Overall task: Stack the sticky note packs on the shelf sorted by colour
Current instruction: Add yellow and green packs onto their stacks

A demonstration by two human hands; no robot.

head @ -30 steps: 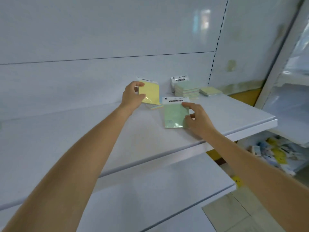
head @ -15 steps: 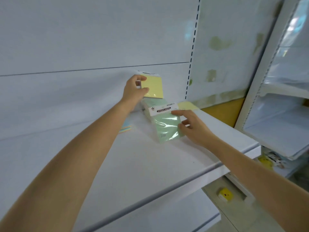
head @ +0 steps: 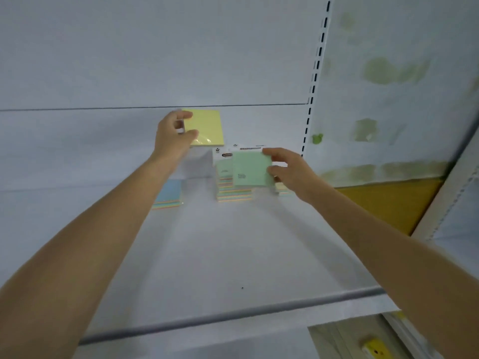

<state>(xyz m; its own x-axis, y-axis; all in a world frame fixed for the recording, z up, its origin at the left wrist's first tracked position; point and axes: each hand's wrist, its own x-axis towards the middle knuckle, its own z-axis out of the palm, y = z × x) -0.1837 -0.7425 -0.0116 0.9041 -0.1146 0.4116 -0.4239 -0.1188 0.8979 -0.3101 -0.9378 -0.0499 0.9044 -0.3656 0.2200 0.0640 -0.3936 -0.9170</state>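
In the head view, two packs were held above the shelf [head: 233,255]: the left grip [head: 173,137] pinched one yellow pack [head: 206,128], and the right grip [head: 289,171] pinched one green pack [head: 250,168] in front of one green stack [head: 225,177]. One blue pack [head: 169,194] lay on the shelf to the left.

Low stack [head: 169,195] left of tall stack [head: 234,195], on shelf [head: 233,255]

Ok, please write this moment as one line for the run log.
left hand: holds yellow pack | right hand: holds green pack by green stack | blue pack: on shelf
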